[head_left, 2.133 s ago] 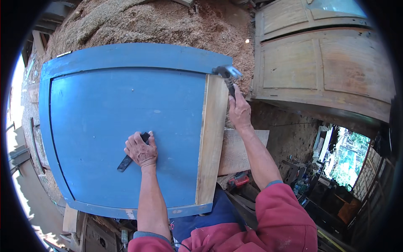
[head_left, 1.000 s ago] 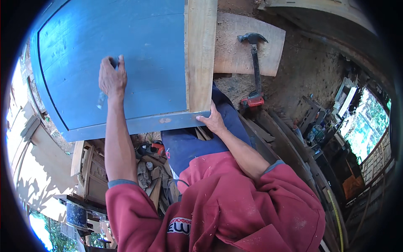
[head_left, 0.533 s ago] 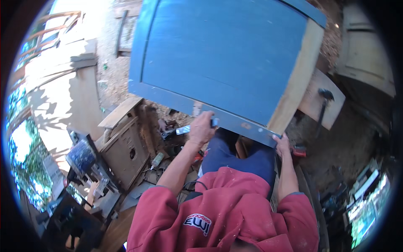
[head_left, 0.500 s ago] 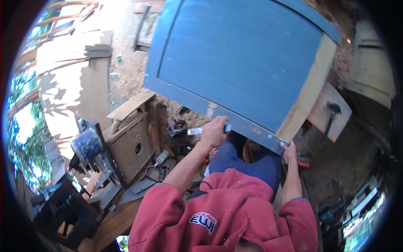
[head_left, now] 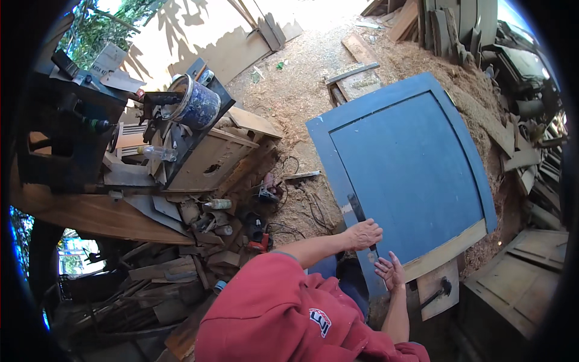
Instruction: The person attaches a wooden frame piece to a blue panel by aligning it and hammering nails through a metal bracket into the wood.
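My left hand (head_left: 363,234) is closed around a long, flat, dark blade-like tool (head_left: 356,209); its exact kind is unclear. The tool lies over the near-left frame strip of a large blue panel (head_left: 404,175), which looks like a cabinet door. Close by, my right hand (head_left: 392,271) has its fingers spread at the panel's lower corner and holds nothing. Bare wood (head_left: 446,251) shows along the panel's lower right edge. Below that edge, a hammer (head_left: 439,291) rests on a wooden board (head_left: 429,309).
At left, a paint-stained bucket (head_left: 198,104) stands on a cluttered bench beside a clear plastic bottle (head_left: 159,153). A corded power tool (head_left: 268,190) and wood scraps lie on the shavings-covered ground. Stacked boards (head_left: 464,27) stand at the far right, with a wooden cabinet piece (head_left: 518,271) nearer.
My view has swung, so the panel appears lower and farther right. The right hand has let go of the panel's corner and opened. The left hand's tool now lies along the frame strip.
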Demonstrator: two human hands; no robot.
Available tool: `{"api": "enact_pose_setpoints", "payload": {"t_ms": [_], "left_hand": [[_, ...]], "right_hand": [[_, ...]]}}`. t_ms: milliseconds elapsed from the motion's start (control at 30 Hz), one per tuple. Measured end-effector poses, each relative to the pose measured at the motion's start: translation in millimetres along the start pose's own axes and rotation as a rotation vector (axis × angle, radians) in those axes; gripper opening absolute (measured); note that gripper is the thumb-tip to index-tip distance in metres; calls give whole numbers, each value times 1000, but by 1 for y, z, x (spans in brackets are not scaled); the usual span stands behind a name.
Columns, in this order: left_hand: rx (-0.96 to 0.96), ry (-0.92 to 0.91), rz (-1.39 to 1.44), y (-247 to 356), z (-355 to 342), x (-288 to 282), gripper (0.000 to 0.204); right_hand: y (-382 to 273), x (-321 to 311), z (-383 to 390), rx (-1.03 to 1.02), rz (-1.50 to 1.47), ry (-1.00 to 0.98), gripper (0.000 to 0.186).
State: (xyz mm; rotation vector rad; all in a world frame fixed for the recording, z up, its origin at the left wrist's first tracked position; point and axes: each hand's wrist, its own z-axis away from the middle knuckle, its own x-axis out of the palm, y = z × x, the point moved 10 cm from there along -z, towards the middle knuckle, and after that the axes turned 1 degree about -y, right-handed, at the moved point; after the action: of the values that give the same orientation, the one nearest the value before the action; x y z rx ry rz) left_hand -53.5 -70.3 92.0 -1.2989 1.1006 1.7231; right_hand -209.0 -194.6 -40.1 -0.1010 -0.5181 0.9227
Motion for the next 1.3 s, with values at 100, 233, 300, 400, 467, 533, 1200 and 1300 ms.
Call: {"api": "enact_pose_setpoints", "payload": {"t_ms": [100, 233, 300, 400, 467, 533, 1200, 1300], "left_hand": [[78, 46, 5, 29, -76, 41, 28], [95, -66, 38, 42, -123, 55, 53], [69, -174, 79, 40, -122, 51, 59], [33, 12, 100, 20, -67, 12, 61], [-173, 58, 131, -24, -38, -57, 63], [-510, 402, 244, -111, 43, -145, 61], [-747, -564, 10, -603, 578, -277, 29], [-645, -594, 71, -627, 499, -221, 29]], "right_hand": [[-45, 40, 0, -120, -191, -225, 60], [-71, 7, -42, -352, -99, -161, 48], [-71, -12, -63, -363, -22, -26, 40], [-52, -5, -78, -308, -95, 21, 37], [-71, -44, -88, -319, -74, 150, 43], [-87, -70, -96, -346, -54, 200, 51], [-78, 39, -17, -229, 538, 539, 43], [-111, 64, -9, -275, 576, 549, 42]]}}
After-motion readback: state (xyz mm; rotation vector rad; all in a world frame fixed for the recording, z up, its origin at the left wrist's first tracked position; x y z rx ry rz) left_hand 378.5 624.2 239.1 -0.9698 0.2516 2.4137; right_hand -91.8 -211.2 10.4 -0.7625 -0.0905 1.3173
